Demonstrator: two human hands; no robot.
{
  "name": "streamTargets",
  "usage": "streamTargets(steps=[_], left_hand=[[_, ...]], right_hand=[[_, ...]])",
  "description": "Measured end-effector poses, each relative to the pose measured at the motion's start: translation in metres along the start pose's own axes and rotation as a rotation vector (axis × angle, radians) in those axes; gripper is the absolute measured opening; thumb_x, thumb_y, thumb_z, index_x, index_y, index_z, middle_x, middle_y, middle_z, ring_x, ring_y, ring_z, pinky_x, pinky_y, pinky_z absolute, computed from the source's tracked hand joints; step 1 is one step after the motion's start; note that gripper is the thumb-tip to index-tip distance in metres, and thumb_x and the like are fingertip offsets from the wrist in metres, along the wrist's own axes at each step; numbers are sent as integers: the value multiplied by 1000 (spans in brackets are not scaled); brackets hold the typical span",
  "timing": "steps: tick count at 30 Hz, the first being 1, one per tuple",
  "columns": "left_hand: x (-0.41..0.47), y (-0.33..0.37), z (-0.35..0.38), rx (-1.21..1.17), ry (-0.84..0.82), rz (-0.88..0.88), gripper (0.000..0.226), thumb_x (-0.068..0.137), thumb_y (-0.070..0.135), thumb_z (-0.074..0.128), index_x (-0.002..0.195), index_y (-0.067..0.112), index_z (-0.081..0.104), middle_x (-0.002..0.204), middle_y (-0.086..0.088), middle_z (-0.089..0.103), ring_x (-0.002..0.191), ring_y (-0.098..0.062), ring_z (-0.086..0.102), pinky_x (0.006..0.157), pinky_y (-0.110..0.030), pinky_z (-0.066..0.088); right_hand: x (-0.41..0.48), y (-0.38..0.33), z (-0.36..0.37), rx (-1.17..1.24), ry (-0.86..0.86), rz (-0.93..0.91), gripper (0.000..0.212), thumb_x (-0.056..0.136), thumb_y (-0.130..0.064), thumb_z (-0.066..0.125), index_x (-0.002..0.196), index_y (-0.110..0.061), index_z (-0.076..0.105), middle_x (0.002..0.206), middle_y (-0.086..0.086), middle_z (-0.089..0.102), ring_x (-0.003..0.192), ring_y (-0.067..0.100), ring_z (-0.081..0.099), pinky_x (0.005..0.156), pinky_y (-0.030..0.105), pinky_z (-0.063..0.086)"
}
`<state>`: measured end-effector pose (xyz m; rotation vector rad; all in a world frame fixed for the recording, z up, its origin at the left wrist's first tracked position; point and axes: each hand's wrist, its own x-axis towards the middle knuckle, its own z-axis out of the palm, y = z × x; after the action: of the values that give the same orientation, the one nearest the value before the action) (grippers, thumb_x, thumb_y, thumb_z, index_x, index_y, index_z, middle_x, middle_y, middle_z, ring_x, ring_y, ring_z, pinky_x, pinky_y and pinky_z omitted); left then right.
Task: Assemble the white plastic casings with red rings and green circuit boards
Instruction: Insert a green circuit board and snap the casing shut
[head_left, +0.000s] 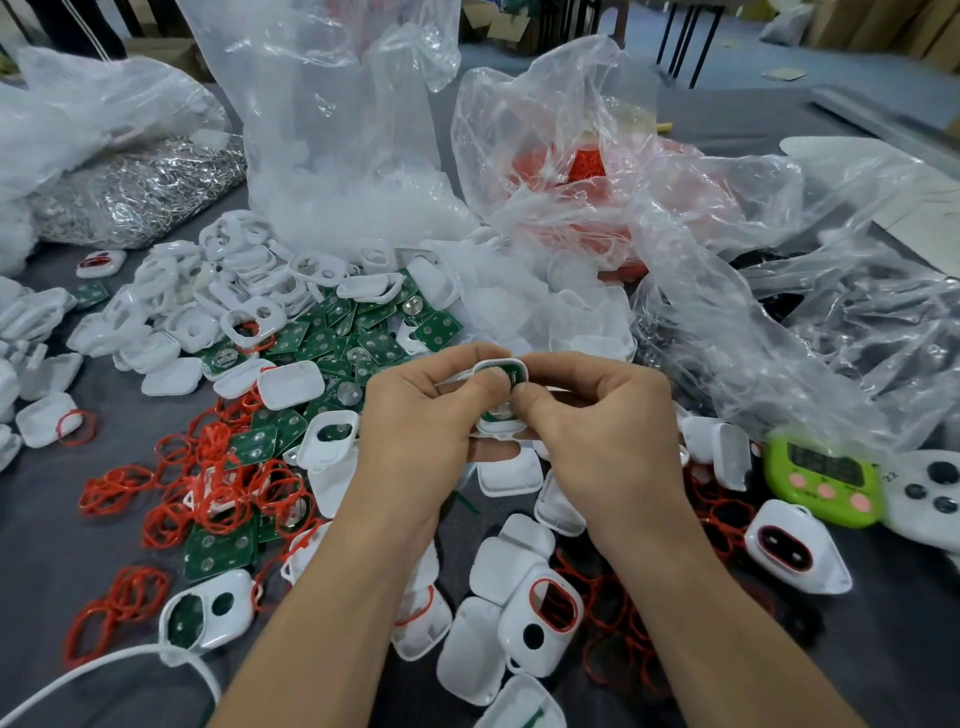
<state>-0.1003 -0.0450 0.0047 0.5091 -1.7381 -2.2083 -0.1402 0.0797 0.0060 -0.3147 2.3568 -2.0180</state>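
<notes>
1. Viewed from above, down along two bare forearms to a grey counter (47, 561) crowded with small parts.
2. Left hand (415, 415) and right hand (602, 431) raised close together above the middle of the counter, backs of the hands towards the camera.
3. Pinched between them, a white casing (511, 364), rounded-square, with a green circuit board (496, 372) sitting inside it.
4. Left fingers (483, 387) curled round the casing's left side, thumb pressed onto the board; right fingers (532, 400) curled round its right side, thumb tip just beside the left thumb.
5. Behind the hands, a heap of loose green boards (332, 332), with a pile of empty casings (171, 306) further left.
6. To the left of the hands, a tangle of red rings (218, 488) lying over more boards.
7. Around the forearms, more casings scattered on the counter, among them a ringed casing (540, 608) with a red ring fitted round its oval opening.
8. At the back, crumpled clear plastic bags: a bag of red rings (576, 166), a bag of white parts (337, 197), and a bag of silvery metal pieces (140, 192).
9. At the far right, a lime-green timer (823, 483) with pink buttons, just beside a white game controller (930, 499).
</notes>
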Motion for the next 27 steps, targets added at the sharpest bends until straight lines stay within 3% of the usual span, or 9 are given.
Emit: streamTargets(steps=[6,11,15,22,27], left_hand=[[-3,-1,-2,155,-57,19,22,94,8,70,101,27,80,80,-5,79,67,-14,74,59,-30,62],[-3,-2,-6,230,-26,60,26,91,7,73,95,32,80,63,-3,74,54,-11,69,57,-28,61],[-1,-4,-9,240,-35,58,26,91,6,73,98,30,81,64,-4,75,54,-11,69,61,-31,63],[-2,-10,-7,287,-74,68,27,87,12,73,103,33,81,74,-2,79,64,-15,73,64,-31,63],[-1,-10,-7,301,-71,63,30,90,8,72,101,34,81,74,-1,79,63,-15,74,62,-30,62]], right_hand=[[0,1,-3,-65,61,12,17,82,-17,81,85,-34,81,69,-11,76,65,12,76,67,40,64],[1,-2,-5,-36,12,32,15,75,-25,79,86,-35,81,72,-7,78,69,17,77,74,44,64],[2,-4,-4,-7,16,55,15,75,-27,77,80,-41,80,71,-7,77,69,17,77,73,47,65],[4,-3,-5,-55,101,72,32,72,-20,84,68,-51,76,62,-12,74,62,8,74,69,38,64],[5,-1,-4,-32,85,104,18,63,-30,78,68,-48,77,63,-11,74,62,9,74,68,39,64]])
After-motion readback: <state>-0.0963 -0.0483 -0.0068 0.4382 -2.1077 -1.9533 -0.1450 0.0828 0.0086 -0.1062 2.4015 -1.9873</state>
